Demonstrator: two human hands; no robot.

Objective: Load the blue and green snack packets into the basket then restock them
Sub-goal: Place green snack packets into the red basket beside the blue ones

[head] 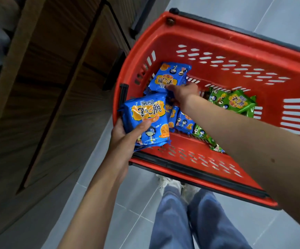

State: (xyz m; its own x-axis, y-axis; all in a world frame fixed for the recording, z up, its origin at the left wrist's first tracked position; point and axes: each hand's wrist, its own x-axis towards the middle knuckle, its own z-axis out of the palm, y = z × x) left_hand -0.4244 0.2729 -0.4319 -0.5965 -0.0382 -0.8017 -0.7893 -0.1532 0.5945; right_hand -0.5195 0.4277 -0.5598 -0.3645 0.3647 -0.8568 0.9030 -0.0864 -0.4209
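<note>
A red plastic basket (235, 40) stands on the floor in front of me. My left hand (125, 135) grips a small stack of blue snack packets (145, 114) at the basket's near left corner. My right hand (181, 92) reaches down into the basket and pinches the edge of another blue packet (170, 76) that lies against the left wall. More blue packets (183, 121) lie beneath my right forearm. Green packets (235, 103) lie toward the basket's right side, and another green packet (204, 135) sits near the front wall.
A brown wooden shelf unit (55, 87) with dark slots rises on the left, close to the basket. The floor is grey tile (280, 17). My legs in blue jeans (186, 212) and light shoes stand just behind the basket.
</note>
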